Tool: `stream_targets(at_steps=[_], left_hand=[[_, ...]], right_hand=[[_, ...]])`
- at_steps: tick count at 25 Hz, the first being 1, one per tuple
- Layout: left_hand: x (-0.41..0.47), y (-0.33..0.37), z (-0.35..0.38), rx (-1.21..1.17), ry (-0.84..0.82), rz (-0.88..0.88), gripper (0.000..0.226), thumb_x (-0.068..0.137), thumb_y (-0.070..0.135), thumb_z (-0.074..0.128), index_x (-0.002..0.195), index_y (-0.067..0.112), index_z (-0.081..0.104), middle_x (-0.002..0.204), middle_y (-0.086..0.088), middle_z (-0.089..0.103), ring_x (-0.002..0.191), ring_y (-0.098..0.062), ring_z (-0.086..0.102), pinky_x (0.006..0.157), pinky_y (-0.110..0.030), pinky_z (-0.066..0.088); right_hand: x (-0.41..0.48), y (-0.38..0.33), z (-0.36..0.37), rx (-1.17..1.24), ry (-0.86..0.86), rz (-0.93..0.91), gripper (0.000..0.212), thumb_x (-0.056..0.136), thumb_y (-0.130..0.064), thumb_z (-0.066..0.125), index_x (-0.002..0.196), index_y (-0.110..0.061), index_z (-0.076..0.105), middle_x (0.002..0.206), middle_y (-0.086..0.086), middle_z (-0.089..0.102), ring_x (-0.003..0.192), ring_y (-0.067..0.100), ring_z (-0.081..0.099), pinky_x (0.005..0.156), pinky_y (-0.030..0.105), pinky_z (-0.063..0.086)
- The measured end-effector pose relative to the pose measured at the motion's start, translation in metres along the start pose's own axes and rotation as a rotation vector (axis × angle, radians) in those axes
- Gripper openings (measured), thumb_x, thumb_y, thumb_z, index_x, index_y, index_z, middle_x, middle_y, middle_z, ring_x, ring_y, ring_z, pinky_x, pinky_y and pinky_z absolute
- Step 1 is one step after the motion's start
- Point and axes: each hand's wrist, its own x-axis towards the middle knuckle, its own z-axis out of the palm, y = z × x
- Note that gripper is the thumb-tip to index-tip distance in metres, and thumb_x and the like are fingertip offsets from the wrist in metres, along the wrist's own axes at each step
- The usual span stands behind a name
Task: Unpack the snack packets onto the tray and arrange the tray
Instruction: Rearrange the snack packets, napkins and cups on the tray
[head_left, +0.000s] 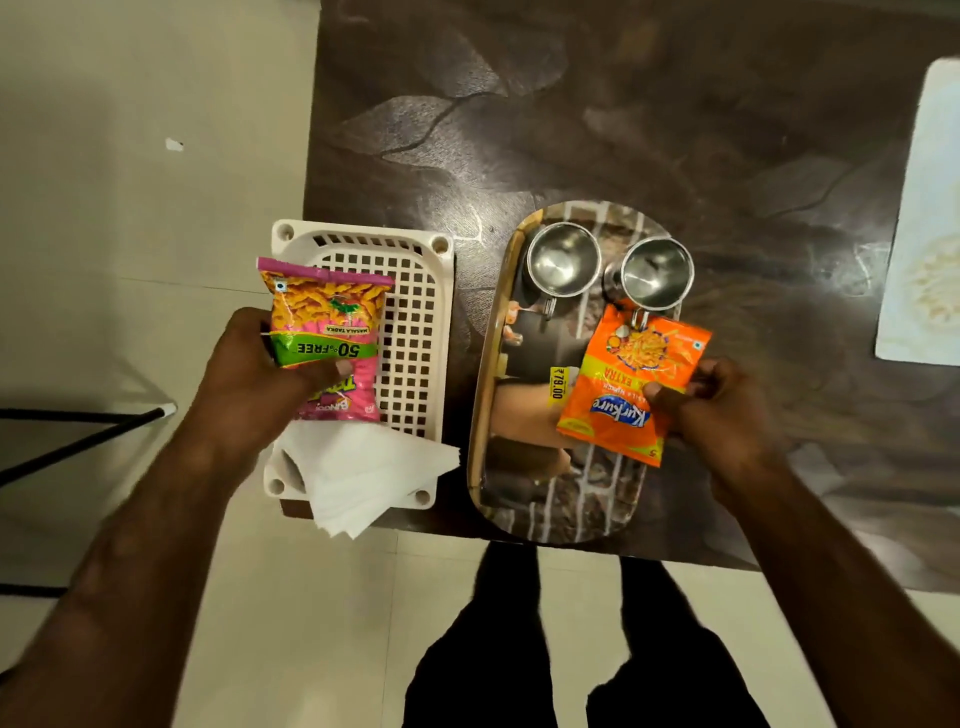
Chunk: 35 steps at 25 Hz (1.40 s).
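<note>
Two snack packets are in play, one in each hand. The right hand (727, 410) pinches the orange packet (631, 382) by its right edge, thumb on top, holding it over the tray (485, 415); whether the packet already rests on the tray cannot be told. Its long axis runs roughly from 12 to 6 o'clock, tipped slightly toward 1, and its top edge sits just beside the right-hand steel cup (657, 273) at 12 o'clock. The left hand (260, 379) is closed around the pink packet (327, 338), thumb across its front, holding it upright above the white basket (415, 332).

From the pink packet the tray lies at 3 o'clock, so the left hand must cross over the basket rim to reach it; the right hand is clearly nearer the tray. Bare tray surface shows at 9 and 6 o'clock of the orange packet.

Counted: two packets, two steel cups (the other (563, 260) at the tray's far end), one tray, one basket, one stack of white napkins (363, 473) at the basket's near end.
</note>
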Motion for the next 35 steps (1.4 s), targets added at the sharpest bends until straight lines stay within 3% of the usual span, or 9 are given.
stream_targets(at_steps=[4, 7, 10, 14, 20, 27, 30, 33, 35], left_hand=[[-0.041, 0.019, 0.037, -0.073, -0.212, 0.065, 0.065, 0.062, 0.017, 0.094, 0.112, 0.023, 0.053, 0.087, 0.011, 0.077, 0.079, -0.003, 0.075, 0.061, -0.017, 0.058], [-0.056, 0.029, 0.093, 0.014, -0.258, 0.125, 0.059, 0.071, 0.024, 0.09, 0.113, 0.024, 0.048, 0.093, 0.015, 0.069, 0.087, -0.003, 0.069, 0.07, -0.025, 0.054], [-0.053, 0.034, 0.132, 0.099, -0.224, 0.182, 0.055, 0.074, 0.032, 0.087, 0.11, 0.027, 0.046, 0.093, 0.018, 0.063, 0.085, -0.005, 0.062, 0.067, -0.018, 0.048], [-0.052, 0.037, 0.156, 0.258, -0.11, 0.239, 0.067, 0.073, 0.042, 0.085, 0.123, 0.012, 0.052, 0.12, -0.009, 0.055, 0.114, -0.024, 0.054, 0.088, -0.036, 0.049], [-0.048, 0.04, 0.157, 0.361, -0.088, 0.246, 0.077, 0.071, 0.05, 0.083, 0.124, 0.007, 0.049, 0.123, -0.014, 0.054, 0.119, -0.031, 0.052, 0.095, -0.047, 0.048], [-0.053, 0.037, 0.126, 0.283, -0.11, 0.324, 0.085, 0.069, 0.049, 0.086, 0.134, 0.012, 0.046, 0.127, -0.006, 0.052, 0.115, -0.023, 0.056, 0.095, -0.042, 0.052], [-0.053, 0.008, 0.074, 0.299, 0.048, 0.35, 0.064, 0.079, 0.031, 0.082, 0.13, 0.013, 0.049, 0.123, -0.007, 0.054, 0.103, -0.024, 0.06, 0.092, -0.046, 0.054], [-0.051, -0.027, 0.019, 0.38, 0.202, 0.208, 0.049, 0.083, 0.026, 0.078, 0.123, 0.016, 0.052, 0.114, -0.003, 0.054, 0.098, -0.028, 0.062, 0.085, -0.052, 0.056], [-0.05, -0.044, 0.001, 0.434, 0.209, 0.08, 0.049, 0.084, 0.032, 0.077, 0.122, 0.016, 0.052, 0.112, -0.004, 0.053, 0.101, -0.031, 0.062, 0.084, -0.054, 0.057]], right_hand=[[0.0, 0.0, 0.0, -0.015, 0.0, -0.007, 0.027, 0.088, -0.011, 0.084, 0.096, -0.027, 0.062, 0.104, 0.017, 0.075, 0.1, 0.043, 0.077, 0.08, 0.064, 0.064], [0.0, -0.001, -0.002, -0.077, -0.014, -0.072, 0.042, 0.086, -0.012, 0.085, 0.121, -0.021, 0.063, 0.099, 0.0, 0.072, 0.104, 0.037, 0.076, 0.086, 0.063, 0.063], [0.002, -0.005, -0.004, -0.231, -0.046, -0.18, 0.061, 0.085, -0.017, 0.085, 0.14, -0.028, 0.06, 0.11, 0.0, 0.075, 0.102, 0.027, 0.075, 0.091, 0.058, 0.062], [0.003, -0.008, -0.006, -0.249, -0.088, -0.22, 0.067, 0.086, -0.014, 0.084, 0.145, -0.029, 0.055, 0.118, -0.004, 0.076, 0.106, 0.022, 0.076, 0.094, 0.055, 0.062], [0.003, -0.006, -0.007, -0.231, -0.105, -0.216, 0.066, 0.087, -0.014, 0.082, 0.146, -0.028, 0.054, 0.122, -0.004, 0.075, 0.11, 0.021, 0.075, 0.095, 0.055, 0.062], [-0.002, -0.008, -0.01, -0.221, -0.142, -0.227, 0.06, 0.089, -0.012, 0.078, 0.143, -0.027, 0.056, 0.12, -0.007, 0.075, 0.11, 0.019, 0.075, 0.095, 0.054, 0.062], [-0.014, -0.005, -0.015, -0.239, 0.012, -0.218, 0.039, 0.089, -0.023, 0.069, 0.125, -0.031, 0.059, 0.1, -0.012, 0.067, 0.103, 0.024, 0.073, 0.094, 0.054, 0.06], [-0.043, -0.002, -0.024, -0.299, 0.267, -0.313, 0.028, 0.084, -0.037, 0.056, 0.111, -0.043, 0.062, 0.091, -0.013, 0.065, 0.087, 0.018, 0.068, 0.088, 0.045, 0.058], [-0.064, 0.0, -0.023, -0.305, 0.203, -0.363, 0.02, 0.09, -0.029, 0.061, 0.096, -0.048, 0.062, 0.093, -0.008, 0.07, 0.082, 0.017, 0.07, 0.08, 0.038, 0.058]])
